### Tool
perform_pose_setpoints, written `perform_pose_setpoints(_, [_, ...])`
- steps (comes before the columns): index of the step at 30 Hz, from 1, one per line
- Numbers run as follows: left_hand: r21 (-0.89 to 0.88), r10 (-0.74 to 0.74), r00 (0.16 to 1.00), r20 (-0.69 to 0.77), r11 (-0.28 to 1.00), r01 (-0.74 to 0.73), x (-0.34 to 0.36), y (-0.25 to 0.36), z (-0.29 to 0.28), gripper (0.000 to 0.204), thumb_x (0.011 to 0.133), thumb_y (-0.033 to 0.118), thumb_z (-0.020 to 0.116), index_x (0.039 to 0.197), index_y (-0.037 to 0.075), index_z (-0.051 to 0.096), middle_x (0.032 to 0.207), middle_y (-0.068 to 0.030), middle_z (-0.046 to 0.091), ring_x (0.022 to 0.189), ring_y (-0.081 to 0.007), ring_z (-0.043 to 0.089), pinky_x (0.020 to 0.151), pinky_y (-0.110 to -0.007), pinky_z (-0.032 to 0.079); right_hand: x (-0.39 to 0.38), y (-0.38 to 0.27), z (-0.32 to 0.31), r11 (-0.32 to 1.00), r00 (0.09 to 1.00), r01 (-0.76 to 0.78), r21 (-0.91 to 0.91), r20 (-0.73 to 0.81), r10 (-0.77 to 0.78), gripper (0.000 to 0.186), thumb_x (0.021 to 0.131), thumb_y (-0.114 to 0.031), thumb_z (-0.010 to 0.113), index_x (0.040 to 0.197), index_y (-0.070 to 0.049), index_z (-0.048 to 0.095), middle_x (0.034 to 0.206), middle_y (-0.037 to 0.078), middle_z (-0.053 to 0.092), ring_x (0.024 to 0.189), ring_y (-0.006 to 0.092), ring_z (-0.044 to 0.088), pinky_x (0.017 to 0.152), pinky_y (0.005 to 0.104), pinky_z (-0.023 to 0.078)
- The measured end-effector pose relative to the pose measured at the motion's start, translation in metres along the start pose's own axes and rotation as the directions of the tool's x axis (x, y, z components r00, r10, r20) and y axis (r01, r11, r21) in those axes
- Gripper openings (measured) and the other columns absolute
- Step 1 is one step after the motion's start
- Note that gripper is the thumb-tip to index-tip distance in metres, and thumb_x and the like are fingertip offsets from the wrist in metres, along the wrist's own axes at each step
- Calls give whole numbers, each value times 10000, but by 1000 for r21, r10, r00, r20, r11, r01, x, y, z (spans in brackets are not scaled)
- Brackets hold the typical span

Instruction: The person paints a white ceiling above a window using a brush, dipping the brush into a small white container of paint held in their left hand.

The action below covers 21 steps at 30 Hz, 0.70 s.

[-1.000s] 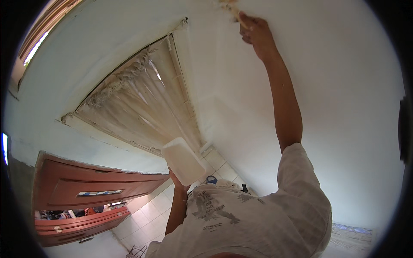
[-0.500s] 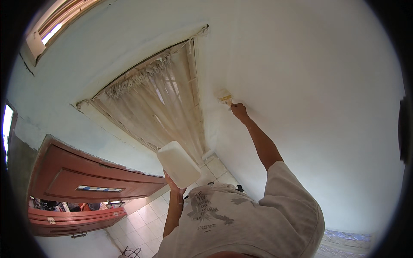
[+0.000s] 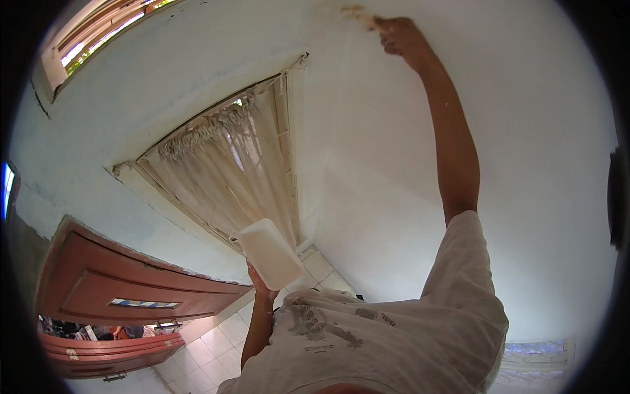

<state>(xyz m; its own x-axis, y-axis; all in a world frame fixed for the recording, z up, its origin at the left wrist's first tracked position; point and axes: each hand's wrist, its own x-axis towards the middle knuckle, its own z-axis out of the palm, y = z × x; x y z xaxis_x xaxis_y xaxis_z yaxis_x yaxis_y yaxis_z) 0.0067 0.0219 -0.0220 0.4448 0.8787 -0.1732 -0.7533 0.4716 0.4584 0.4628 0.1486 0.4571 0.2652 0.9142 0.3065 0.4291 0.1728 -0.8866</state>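
My right hand [image 3: 399,41] is raised high against the white wall [image 3: 531,151], its fingers closed round the handle of a paintbrush [image 3: 361,16], whose blurred head is at the wall near the top of the view. Low in the middle, my left hand [image 3: 261,282] grips a white rectangular plastic container [image 3: 270,255] by its side; I cannot make out what is inside. My shirt hides the lower part of my left arm.
A curtained window [image 3: 223,157] occupies the left wall, with a smaller opening [image 3: 98,36] above it. Red doors [image 3: 138,269] stand lower left, with assorted items showing through a gap. Pale floor tiles [image 3: 213,348] show below. Another window [image 3: 531,358] is at lower right.
My right hand went down toward the middle of the wall half a second ago and is now back up high with the brush. The container stays low in my left hand.
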Motion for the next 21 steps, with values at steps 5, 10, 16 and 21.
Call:
perform_pose_setpoints(5, [-40, 5, 998, -56, 999, -7, -8, 8, -1, 648, 966, 616, 440, 1423, 156, 432, 1293, -63, 584, 1132, -262, 618, 923, -449, 556, 0, 48, 31, 977, 953, 212, 23, -228, -201, 315, 984, -271, 578, 842, -4, 669, 606, -10, 508, 530, 91, 435, 498, 282, 378])
perform_pose_setpoints(10, [99, 183, 974, -133, 980, -170, -21, 22, -23, 628, 973, 604, 437, 1415, 159, 447, 1293, -60, 588, 1135, -262, 615, 929, -451, 552, -54, 296, 138, 949, 969, -212, -233, -173, 174, 415, 1000, -368, 493, 1030, -6, 692, 861, 204, 706, 811, 355, 668, 777, 460, 506])
perform_pose_setpoints(16, [-109, 102, 988, -115, 987, -114, -23, 36, -6, 580, 979, 552, 470, 1406, 159, 459, 1296, -58, 589, 1131, -266, 619, 926, -457, 557, -142, 425, 177, 786, 800, -595, -168, -24, 600, 367, 976, -354, 582, 825, -32, 675, 640, 50, 594, 525, 174, 520, 467, 338, 439])
perform_pose_setpoints(21, [-60, 125, 981, -147, 989, -135, -13, 26, -21, 602, 952, 553, 511, 1407, 163, 453, 1302, -68, 585, 1128, -271, 625, 910, -478, 569, -62, 316, 115, 848, 892, -449, -282, -97, 441, 415, 918, -374, 667, 762, 9, 638, 690, 111, 639, 575, 209, 582, 523, 376, 480])
